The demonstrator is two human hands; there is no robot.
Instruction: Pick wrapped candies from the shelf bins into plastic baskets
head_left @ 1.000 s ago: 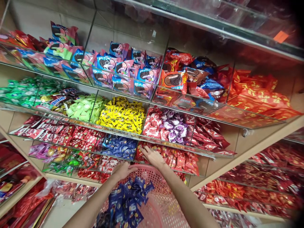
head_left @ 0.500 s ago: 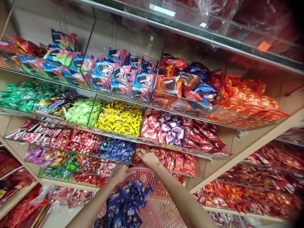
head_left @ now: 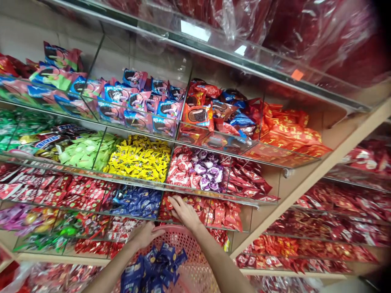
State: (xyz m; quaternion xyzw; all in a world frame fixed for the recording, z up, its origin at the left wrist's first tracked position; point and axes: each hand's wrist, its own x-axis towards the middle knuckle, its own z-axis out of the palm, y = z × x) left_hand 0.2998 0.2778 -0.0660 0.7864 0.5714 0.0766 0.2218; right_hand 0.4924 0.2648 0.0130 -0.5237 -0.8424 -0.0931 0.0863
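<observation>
My left hand [head_left: 143, 235] grips the far rim of a pink plastic basket [head_left: 198, 268] at the bottom of the view. Inside the basket lies a heap of blue wrapped candies [head_left: 152, 268]. My right hand [head_left: 182, 211] reaches into a glass shelf compartment of red wrapped candies [head_left: 222, 213], palm down, fingers curled onto the wrappers. What the fingers enclose is hidden. Just left of that compartment is one with blue wrapped candies [head_left: 136, 202].
Tilted glass shelves hold several compartments: yellow candies [head_left: 139, 158], red and purple candies [head_left: 195, 171], light green candies [head_left: 81, 148], red packets [head_left: 70, 191], cookie packs [head_left: 137, 103] above. A wooden frame post [head_left: 305, 183] slants at the right, with more red packets beyond.
The view has swung up and to the right, so the shelves sit lower and further left. My right hand stays in the red candy compartment; my left hand keeps its hold on the basket rim.
</observation>
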